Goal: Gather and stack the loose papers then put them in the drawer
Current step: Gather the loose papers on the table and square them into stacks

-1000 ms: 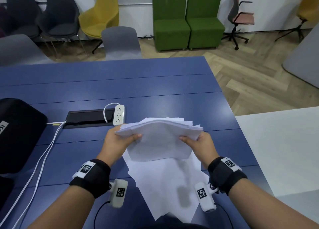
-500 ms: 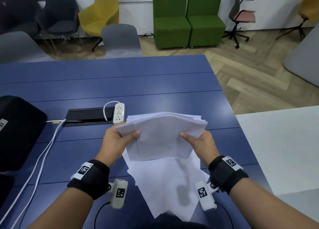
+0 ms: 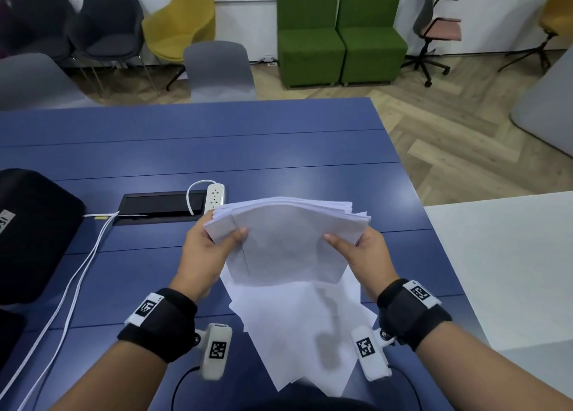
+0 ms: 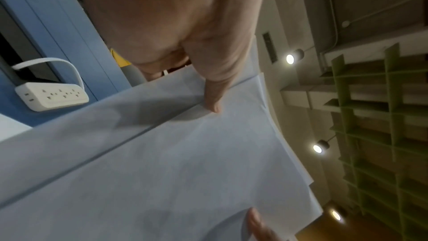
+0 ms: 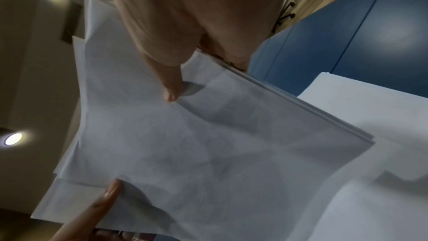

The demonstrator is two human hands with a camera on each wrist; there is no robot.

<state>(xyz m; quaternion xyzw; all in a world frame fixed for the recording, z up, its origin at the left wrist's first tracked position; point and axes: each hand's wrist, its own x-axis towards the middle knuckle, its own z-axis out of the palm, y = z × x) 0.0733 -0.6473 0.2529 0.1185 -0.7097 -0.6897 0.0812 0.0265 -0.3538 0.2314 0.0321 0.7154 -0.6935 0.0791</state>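
Holding item one: a stack of white papers, raised above the blue table, near its front right part, sheets unevenly aligned with edges fanned at the far right corner. Left hand grips the stack's left edge, thumb pressed on the top sheet, fingers curled underneath. Right hand grips the right edge the same way, thumb on top, fingers below and mostly hidden. The stack bows upward between the two hands.

Item two: loose white sheets, lying flat on the table directly beneath the held stack, overlapping at angles, reaching toward the near table edge. The held stack does not touch them.

Item three: white power strip, on the table just beyond the left hand, its cord looping into a black cable tray recessed in the tabletop.

Item four: white cable, running from the tray toward the near left edge.

Item five: black case, at the table's left side.

Item six: white table, adjoining on the right.

Background: green armchairs, yellow chair, grey chair, dark chairs, wood floor. No drawer can be made out in any view.
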